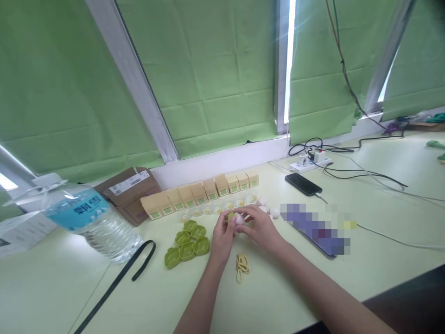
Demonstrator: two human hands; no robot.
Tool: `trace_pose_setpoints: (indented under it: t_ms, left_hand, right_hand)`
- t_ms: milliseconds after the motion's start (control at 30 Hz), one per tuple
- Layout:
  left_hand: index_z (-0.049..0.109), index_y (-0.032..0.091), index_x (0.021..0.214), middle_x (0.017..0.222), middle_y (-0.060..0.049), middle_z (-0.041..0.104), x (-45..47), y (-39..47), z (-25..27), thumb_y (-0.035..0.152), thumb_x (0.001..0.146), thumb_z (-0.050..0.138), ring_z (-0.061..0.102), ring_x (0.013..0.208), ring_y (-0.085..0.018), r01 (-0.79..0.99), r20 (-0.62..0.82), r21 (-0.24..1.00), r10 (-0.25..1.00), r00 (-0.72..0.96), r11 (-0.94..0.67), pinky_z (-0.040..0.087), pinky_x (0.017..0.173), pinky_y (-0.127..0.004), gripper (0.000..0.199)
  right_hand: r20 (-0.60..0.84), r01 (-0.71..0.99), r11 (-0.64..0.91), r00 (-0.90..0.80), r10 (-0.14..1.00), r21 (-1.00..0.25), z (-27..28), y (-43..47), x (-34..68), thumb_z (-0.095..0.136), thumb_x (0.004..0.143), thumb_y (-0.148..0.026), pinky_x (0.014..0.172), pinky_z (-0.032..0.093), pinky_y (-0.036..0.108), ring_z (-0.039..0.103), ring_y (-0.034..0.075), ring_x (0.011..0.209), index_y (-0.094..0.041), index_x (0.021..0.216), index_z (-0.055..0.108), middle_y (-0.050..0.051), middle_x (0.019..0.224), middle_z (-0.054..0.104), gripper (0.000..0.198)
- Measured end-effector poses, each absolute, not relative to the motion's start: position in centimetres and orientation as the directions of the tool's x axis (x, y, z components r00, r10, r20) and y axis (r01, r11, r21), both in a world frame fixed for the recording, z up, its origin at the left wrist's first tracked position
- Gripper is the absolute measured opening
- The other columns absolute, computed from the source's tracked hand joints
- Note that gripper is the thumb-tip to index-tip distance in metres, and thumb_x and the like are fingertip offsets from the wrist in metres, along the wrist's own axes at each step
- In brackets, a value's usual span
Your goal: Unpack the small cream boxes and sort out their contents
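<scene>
2 bare forearms reach in from the bottom edge, nearest the camera, and the hands meet near the middle of the pale counter. The left hand is nearly closed, thumb and fingers pinching a small green piece; the right hand is half curled, fingertips on a pinkish-white round piece pressed against it. Both pieces are partly hidden by the fingers. Just below lies a bundled yellow cord; left of the hands sit 6 green cups. Beyond the hands run clear round containers, then a row of small tan boxes. More pale round pieces rest beside the right hand. Farther right lies a black phone, below a white power strip; far left, a large water bottle leans.
</scene>
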State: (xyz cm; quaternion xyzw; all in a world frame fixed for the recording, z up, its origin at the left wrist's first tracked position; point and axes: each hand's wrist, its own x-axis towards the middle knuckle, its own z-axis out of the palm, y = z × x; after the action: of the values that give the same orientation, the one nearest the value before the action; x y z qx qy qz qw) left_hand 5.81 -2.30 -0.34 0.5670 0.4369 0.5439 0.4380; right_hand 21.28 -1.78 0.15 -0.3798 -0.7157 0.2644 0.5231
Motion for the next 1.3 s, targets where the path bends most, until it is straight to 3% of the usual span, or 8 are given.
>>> trace_pose_setpoints:
  t_ms: [200, 433, 667, 967, 1300]
  left_hand:
    - [0.058, 0.02, 0.119, 0.097, -0.005, 0.067, 5.7, -2.5, -0.3, 0.053, 0.088, 0.062, 0.065, 0.075, -0.014, 0.069, 0.33, 0.944, 0.935, -0.13, -0.323, 0.052, 0.071, -0.026, 0.045]
    - [0.058, 0.022, 0.125, 0.114, -0.009, 0.068, 6.0, -2.9, -0.6, 0.05, 0.088, 0.063, 0.068, 0.094, -0.019, 0.185, 0.386, 0.909, 0.922, -0.036, -0.374, 0.054, 0.081, -0.029, 0.046]
    - [0.061, 0.025, 0.125, 0.126, -0.009, 0.064, 5.6, -2.7, -0.2, 0.049, 0.091, 0.06, 0.064, 0.103, -0.02, 0.323, 0.392, 0.87, 0.92, 0.012, -0.374, 0.052, 0.088, -0.033, 0.041]
    - [0.058, 0.023, 0.127, 0.12, -0.01, 0.065, 5.4, -2.9, -0.3, 0.044, 0.096, 0.052, 0.063, 0.099, -0.021, 0.511, 0.476, 0.741, 0.877, 0.059, -0.436, 0.052, 0.081, -0.034, 0.038]
    - [0.052, 0.022, 0.13, 0.123, -0.011, 0.065, 4.9, -2.8, -0.7, 0.036, 0.099, 0.047, 0.062, 0.111, -0.024, 0.643, 0.567, 0.556, 0.806, 0.171, -0.527, 0.05, 0.094, -0.041, 0.034]
  right_hand:
    - [0.466, 0.227, 0.479, -0.114, 0.878, -0.848, 0.7, -2.2, 21.4, 0.056, 0.096, -0.042, 0.084, 0.058, 0.035, 0.069, 0.021, 0.096, -0.02, 0.118, 0.068, 0.011, 0.116, 0.069, 0.033]
    - [0.381, 0.225, 0.42, -0.197, 0.903, -0.879, 1.3, -2.7, 21.5, 0.046, 0.1, -0.046, 0.073, 0.052, 0.03, 0.068, 0.019, 0.081, -0.018, 0.126, 0.062, 0.006, 0.089, 0.073, 0.041]
    - [0.376, 0.294, 0.407, -0.158, 0.913, -0.865, 1.3, -2.7, 21.4, 0.048, 0.098, -0.045, 0.068, 0.047, 0.029, 0.062, 0.017, 0.073, -0.017, 0.124, 0.064, 0.003, 0.081, 0.068, 0.041]
    - [0.35, 0.297, 0.388, -0.172, 0.921, -0.873, 1.3, -2.6, 21.4, 0.05, 0.096, -0.038, 0.072, 0.052, 0.03, 0.065, 0.017, 0.077, -0.019, 0.124, 0.064, 0.005, 0.089, 0.071, 0.037]
    - [0.334, 0.279, 0.372, -0.176, 0.926, -0.885, 1.2, -2.6, 21.4, 0.052, 0.095, -0.039, 0.071, 0.052, 0.03, 0.065, 0.017, 0.071, -0.021, 0.118, 0.065, 0.002, 0.082, 0.072, 0.032]
